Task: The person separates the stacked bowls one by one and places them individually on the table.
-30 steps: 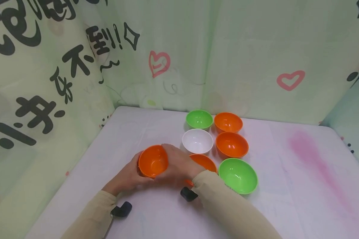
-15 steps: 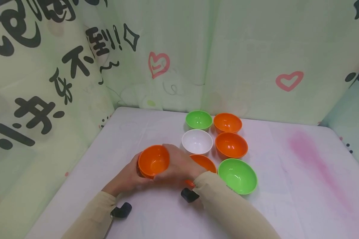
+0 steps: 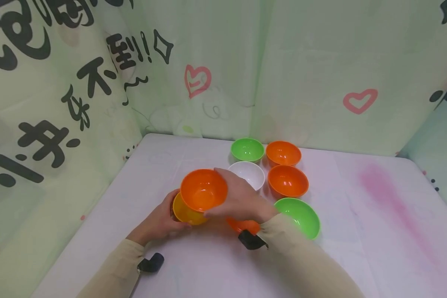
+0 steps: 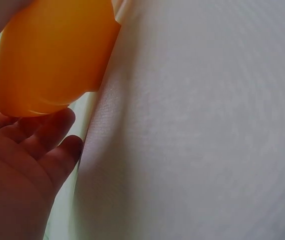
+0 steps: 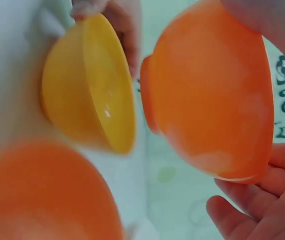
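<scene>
In the head view my right hand [image 3: 242, 198] holds an orange bowl [image 3: 203, 188] by its side, raised over a yellow bowl [image 3: 186, 212]. My left hand [image 3: 162, 219] grips the yellow bowl from its left side, thumb near the front. The right wrist view shows a gap between the foot of the orange bowl [image 5: 212, 95] and the rim of the yellow bowl [image 5: 67, 85]. In the left wrist view, fingers [image 4: 52, 130] curve under the bowl's wall [image 4: 52, 55]. Another orange bowl [image 3: 245, 225] sits beneath my right wrist, mostly hidden.
Right of the hands stand two columns of bowls: a far green bowl [image 3: 247, 150], a white bowl [image 3: 251, 170], two orange bowls, the farther [image 3: 283, 153] and the nearer [image 3: 288, 181], and a near green bowl [image 3: 303, 217]. A white cloth covers the table [image 3: 357, 248]; curtains [image 3: 301, 62] hang behind.
My right hand has lifted the orange bowl up and right, out of the yellow bowl, which now shows below it. The left hand has stayed in place.
</scene>
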Motion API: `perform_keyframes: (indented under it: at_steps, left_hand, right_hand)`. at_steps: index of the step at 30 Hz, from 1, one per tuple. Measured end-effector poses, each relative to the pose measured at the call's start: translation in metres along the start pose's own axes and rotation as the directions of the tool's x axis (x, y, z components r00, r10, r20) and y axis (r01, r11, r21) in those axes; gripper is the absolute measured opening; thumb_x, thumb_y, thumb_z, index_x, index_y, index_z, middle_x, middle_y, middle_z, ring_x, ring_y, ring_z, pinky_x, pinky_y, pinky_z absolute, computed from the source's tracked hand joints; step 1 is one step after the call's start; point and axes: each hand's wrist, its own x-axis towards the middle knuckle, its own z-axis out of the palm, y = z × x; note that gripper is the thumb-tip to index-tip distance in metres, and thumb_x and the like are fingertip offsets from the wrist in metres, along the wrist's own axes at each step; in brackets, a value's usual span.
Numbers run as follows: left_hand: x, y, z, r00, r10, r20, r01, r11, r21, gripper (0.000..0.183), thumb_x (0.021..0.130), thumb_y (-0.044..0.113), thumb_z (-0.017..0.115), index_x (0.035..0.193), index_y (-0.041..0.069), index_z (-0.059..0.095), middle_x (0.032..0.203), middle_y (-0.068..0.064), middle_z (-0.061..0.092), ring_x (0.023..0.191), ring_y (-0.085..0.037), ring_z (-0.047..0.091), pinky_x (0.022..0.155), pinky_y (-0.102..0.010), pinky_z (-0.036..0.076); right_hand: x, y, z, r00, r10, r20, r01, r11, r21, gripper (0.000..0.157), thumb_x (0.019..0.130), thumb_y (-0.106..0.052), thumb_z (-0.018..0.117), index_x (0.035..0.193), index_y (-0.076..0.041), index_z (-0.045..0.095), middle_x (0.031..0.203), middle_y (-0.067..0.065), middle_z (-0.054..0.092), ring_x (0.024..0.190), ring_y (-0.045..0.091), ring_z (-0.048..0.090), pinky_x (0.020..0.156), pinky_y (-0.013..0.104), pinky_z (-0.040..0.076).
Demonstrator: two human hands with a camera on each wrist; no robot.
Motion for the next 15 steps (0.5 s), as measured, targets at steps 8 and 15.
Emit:
perform_keyframes:
  at_steps: [8, 15]
  left_hand:
    - [0.001, 0.002, 0.001, 0.998, -0.066, -0.008, 0.066, 0.998, -0.008, 0.112, 0.053, 0.048, 0.081, 0.139, 0.015, 0.017, 0.136, -0.002, 0.034, 0.118, -0.019, 0.038, 0.100, -0.045, 0.029]
    - [0.002, 0.003, 0.000, 0.997, -0.075, -0.011, 0.075, 0.997, -0.021, 0.113, 0.053, 0.048, 0.082, 0.140, 0.014, 0.017, 0.138, -0.004, 0.032, 0.120, -0.020, 0.036, 0.101, -0.044, 0.028]
  right_hand:
    - [-0.026, 0.011, -0.043, 0.995, 0.060, -0.077, -0.064, 0.997, -0.041, 0.093, 0.054, -0.043, 0.079, 0.134, -0.030, 0.032, 0.121, -0.017, 0.042, 0.098, 0.008, 0.046, 0.073, 0.032, 0.047]
    - [-0.048, 0.030, -0.076, 0.981, 0.155, -0.117, -0.168, 0.980, -0.111, 0.100, 0.056, -0.053, 0.077, 0.138, -0.023, 0.028, 0.128, -0.009, 0.040, 0.103, 0.014, 0.045, 0.076, 0.036, 0.047]
